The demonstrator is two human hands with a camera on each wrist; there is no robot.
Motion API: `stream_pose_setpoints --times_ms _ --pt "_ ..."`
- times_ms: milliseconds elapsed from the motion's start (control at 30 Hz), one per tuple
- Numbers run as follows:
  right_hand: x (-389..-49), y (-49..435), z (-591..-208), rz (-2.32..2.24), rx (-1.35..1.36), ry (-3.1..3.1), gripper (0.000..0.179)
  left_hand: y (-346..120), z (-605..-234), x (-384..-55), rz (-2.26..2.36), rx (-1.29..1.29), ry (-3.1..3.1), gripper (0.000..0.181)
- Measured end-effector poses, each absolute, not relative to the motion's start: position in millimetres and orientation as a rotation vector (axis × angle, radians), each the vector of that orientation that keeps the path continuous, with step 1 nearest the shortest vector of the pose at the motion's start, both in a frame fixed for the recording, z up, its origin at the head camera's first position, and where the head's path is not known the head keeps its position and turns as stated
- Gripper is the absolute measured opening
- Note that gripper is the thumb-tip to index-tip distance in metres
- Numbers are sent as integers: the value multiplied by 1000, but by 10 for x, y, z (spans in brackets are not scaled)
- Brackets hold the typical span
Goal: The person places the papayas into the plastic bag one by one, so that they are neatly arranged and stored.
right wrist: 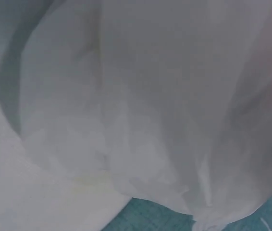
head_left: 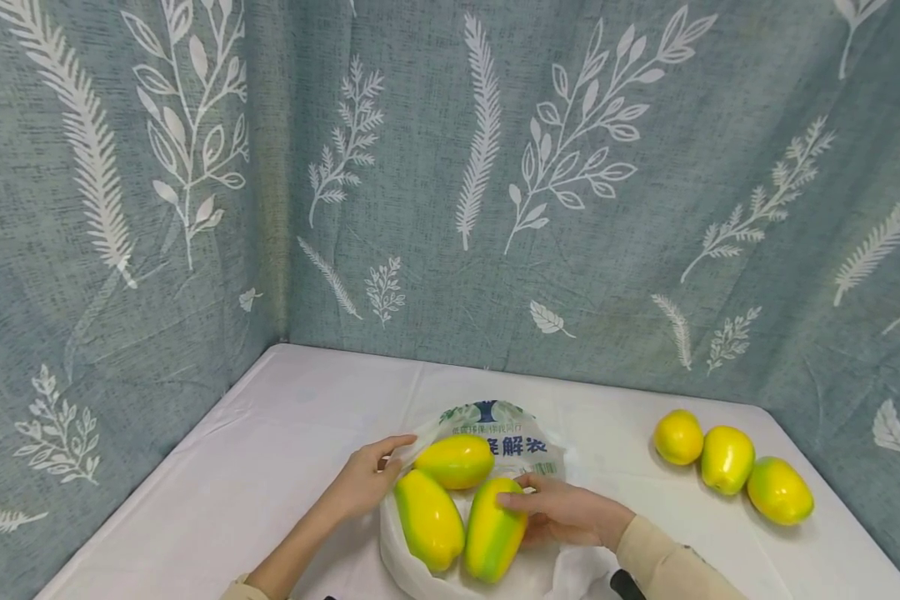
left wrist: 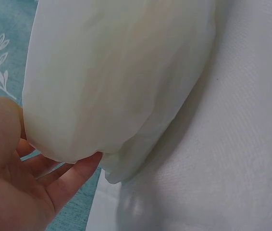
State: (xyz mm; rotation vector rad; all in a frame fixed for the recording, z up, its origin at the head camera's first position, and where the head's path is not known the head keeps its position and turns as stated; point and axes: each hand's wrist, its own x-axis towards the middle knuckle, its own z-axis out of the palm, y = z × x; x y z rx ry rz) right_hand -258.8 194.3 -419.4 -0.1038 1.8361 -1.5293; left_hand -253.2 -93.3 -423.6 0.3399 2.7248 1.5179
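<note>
A white plastic bag point(head_left: 516, 454) with green and blue print lies with its mouth spread. Three glossy yellow-green papayas are in it: one at the back point(head_left: 457, 462), one at the left point(head_left: 429, 521) and one at the right point(head_left: 489, 533). My right hand point(head_left: 570, 512) grips the right papaya from its right side, thumb on top. At the bag's left edge my left hand point(head_left: 367, 479) pinches the plastic. In the left wrist view, the left hand's fingers point(left wrist: 76, 178) curl at the bag's rim point(left wrist: 121, 96). Bag plastic point(right wrist: 150, 110) fills most of the right wrist view, hiding the right hand's fingers.
Three more yellow-green fruits stand in a slanting row at the table's right: one at the back point(head_left: 678, 437), one in the middle point(head_left: 727, 460) and one in front point(head_left: 780, 491). A white cloth covers the table point(head_left: 330, 392). Teal leaf-patterned curtains point(head_left: 435, 208) enclose it behind and at the sides.
</note>
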Motion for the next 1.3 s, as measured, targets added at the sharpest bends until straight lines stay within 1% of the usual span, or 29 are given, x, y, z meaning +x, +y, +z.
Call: stream_pose_setpoints --times_ms 67,200,267,300,467,600,800,1000,1167,1300 --pt "-2574 1933 -4185 -1471 -102 1941 59 -939 -4235 -2530 1518 341 2725 37" --pt "-2554 1920 -4156 -1335 -70 2180 70 -935 -4240 -2529 1508 343 2729 37" --pt "-2550 1922 -4134 -1290 -54 2252 70 -929 -4240 -2527 1503 344 2728 37" --pt "-2551 1926 -4120 -1279 -57 2265 69 -925 -4237 -2527 1502 340 2726 37" --pt "-2576 1983 -4055 -1350 -159 2193 45 -915 -4221 -2517 1484 319 2726 37" --pt "-2592 2025 -4034 -1345 -166 2177 36 -913 -4224 -2509 1481 308 2729 37" --pt "-2613 2042 -4053 -1245 -100 2217 34 -919 -4227 -2510 1494 298 2727 37" --pt "-2602 2041 -4026 -1139 -100 2250 35 -918 -4233 -2508 1489 291 2727 37" --pt "-2598 2065 -3995 -1113 -140 2182 29 -926 -4223 -2508 1479 294 2733 37" --pt "-2597 2109 -3979 -1109 -242 2043 30 -927 -4216 -2508 1475 287 2733 37"
